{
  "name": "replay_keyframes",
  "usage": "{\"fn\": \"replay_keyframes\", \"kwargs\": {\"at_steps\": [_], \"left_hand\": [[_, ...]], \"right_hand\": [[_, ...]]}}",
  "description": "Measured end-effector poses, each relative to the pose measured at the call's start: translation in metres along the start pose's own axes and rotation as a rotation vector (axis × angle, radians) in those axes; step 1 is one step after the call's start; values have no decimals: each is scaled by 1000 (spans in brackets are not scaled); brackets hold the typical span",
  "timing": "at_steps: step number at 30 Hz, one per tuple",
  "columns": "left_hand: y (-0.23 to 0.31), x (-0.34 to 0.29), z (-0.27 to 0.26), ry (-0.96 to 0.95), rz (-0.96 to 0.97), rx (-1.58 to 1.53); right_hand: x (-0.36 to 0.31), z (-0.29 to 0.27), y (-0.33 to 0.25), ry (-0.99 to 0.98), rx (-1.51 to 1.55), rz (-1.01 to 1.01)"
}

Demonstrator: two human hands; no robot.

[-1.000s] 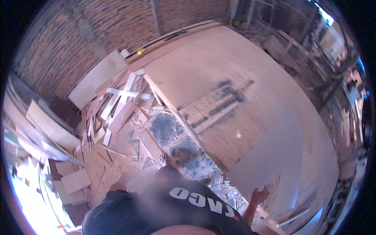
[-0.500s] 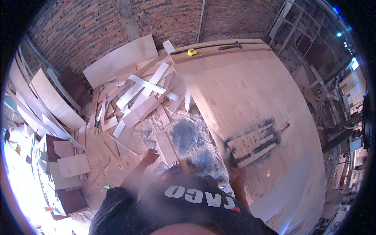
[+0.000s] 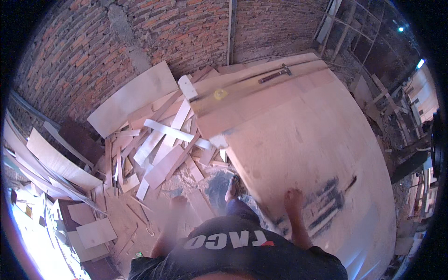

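My left hand (image 3: pixel 179 201) hangs over the littered floor, left of my body. Motion smears its fingers, and nothing held shows in it. Out over a large wooden sheet (image 3: pixel 280 140) is my right hand (image 3: pixel 294 195), just left of a dark-smudged patch (image 3: pixel 324 203). Its fingers are blurred and turned away, so their pose is unclear. Whether this hand touches the sheet I cannot tell. Along the sheet's far edge lie a yellow tape measure (image 3: pixel 220 94) and a hammer (image 3: pixel 275 74) with a dark handle.
Offcut boards (image 3: pixel 165 158) lie heaped on the floor ahead to the left. A brick wall (image 3: pixel 186 37) closes off the far side. Panels (image 3: pixel 56 163) lean at the left, with stacked pieces (image 3: pixel 95 233) below them. My foot (image 3: pixel 232 189) is beside the sheet's left edge.
My view has shifted forward, and the tape measure and hammer appear lower. My right hand has moved from the sheet's near left edge to over the sheet. One foot now shows ahead.
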State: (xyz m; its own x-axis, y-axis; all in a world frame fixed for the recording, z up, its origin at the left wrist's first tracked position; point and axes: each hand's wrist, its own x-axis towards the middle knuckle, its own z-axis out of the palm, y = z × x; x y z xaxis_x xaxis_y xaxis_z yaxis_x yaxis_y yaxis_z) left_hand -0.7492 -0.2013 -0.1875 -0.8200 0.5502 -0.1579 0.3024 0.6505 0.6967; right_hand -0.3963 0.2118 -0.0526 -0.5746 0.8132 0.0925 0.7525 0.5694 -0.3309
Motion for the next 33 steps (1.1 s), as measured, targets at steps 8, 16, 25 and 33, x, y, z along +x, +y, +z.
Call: {"fn": "replay_keyframes", "kwargs": {"at_steps": [8, 16, 25, 33], "left_hand": [[65, 78, -52, 58, -470, -146], [114, 149, -84, 136, -271, 133], [142, 257, -81, 110, -27, 36], [197, 348, -119, 184, 380, 209]], "right_hand": [[406, 62, -63, 365, 198, -156], [571, 92, -150, -2, 45, 103], [610, 110, -151, -184, -247, 204], [638, 121, -126, 206, 437, 413]]}}
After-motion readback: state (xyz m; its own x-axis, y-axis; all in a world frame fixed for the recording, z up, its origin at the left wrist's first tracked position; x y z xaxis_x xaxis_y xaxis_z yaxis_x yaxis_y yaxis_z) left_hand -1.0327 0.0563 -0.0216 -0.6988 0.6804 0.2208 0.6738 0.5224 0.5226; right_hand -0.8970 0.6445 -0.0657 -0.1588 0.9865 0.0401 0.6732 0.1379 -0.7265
